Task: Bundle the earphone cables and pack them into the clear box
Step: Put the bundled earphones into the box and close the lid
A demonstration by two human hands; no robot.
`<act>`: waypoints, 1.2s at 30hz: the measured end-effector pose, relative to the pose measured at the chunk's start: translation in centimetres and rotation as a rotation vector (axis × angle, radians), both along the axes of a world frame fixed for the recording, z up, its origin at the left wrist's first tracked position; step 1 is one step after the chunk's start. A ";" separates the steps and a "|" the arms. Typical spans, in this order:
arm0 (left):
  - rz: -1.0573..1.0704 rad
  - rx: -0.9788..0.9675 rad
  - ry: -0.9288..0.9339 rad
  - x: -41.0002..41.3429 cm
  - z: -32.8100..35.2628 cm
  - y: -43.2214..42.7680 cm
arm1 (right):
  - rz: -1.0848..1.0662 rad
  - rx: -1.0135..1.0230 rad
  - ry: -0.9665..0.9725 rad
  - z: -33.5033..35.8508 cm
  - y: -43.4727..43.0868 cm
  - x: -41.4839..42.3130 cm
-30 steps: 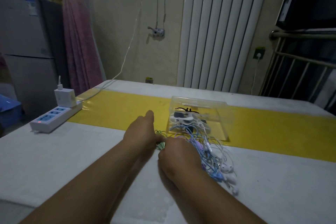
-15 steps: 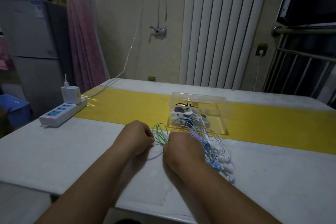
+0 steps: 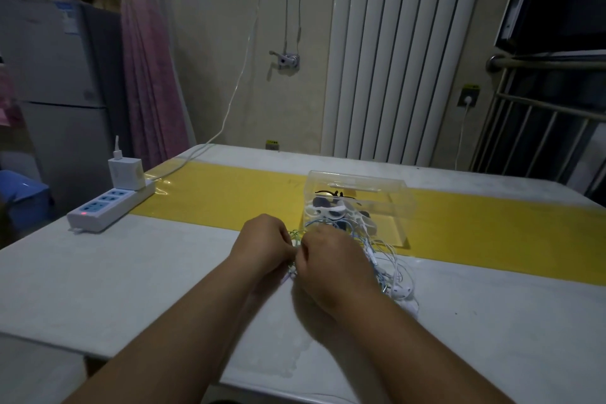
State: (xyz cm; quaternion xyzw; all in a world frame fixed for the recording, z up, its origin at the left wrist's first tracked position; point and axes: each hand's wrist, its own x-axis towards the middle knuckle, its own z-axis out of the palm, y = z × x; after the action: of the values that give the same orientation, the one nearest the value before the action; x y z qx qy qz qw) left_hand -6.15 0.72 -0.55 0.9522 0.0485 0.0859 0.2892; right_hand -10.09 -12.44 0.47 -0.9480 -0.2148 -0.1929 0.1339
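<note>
A clear box [image 3: 398,203] stands on the yellow strip of the table, with black and white earphone bundles inside at its left end. In front of it lies a tangle of blue and white earphone cables [image 3: 390,269], with white earbuds at its near edge. My left hand [image 3: 265,243] and my right hand [image 3: 331,259] are closed side by side, knuckles nearly touching. Between them they pinch a thin green earphone cable [image 3: 294,234]. My right hand covers the left part of the tangle.
A white power strip [image 3: 108,205] with a white charger plugged in lies at the table's left edge, its cable running up the wall. The table's front edge [image 3: 157,359] steps inward at the left. A white radiator stands behind the table.
My two hands have come closer together, and the loose green loops between them have shrunk to a small bunch. The view has tilted up slightly.
</note>
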 end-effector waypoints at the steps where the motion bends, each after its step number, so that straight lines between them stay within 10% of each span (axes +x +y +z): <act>1: -0.003 0.010 -0.009 0.0 0.0 -0.1 | 0.012 0.061 -0.051 0.3 -0.4 0.2; 8: 0.077 0.333 0.112 -0.1 0.6 -0.8 | -0.355 0.279 -0.135 1.7 -5.5 2.2; 14: 0.033 0.317 0.191 0.1 1.2 -1.8 | -0.615 0.054 0.398 0.1 -9.4 3.4; 31: -0.067 -0.204 0.103 0.4 0.0 -7.5 | -0.229 0.345 0.744 3.4 -7.9 0.9; 36: -0.110 -0.009 0.121 0.8 0.5 -6.5 | -0.078 0.382 0.949 3.1 -9.0 0.8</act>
State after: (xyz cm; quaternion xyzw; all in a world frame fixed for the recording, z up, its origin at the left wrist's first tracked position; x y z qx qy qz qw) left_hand -5.32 -5.76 -0.06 0.9556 0.0140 0.0118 0.2942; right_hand -9.27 -21.43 3.55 -0.8971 -0.0557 0.2183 0.3800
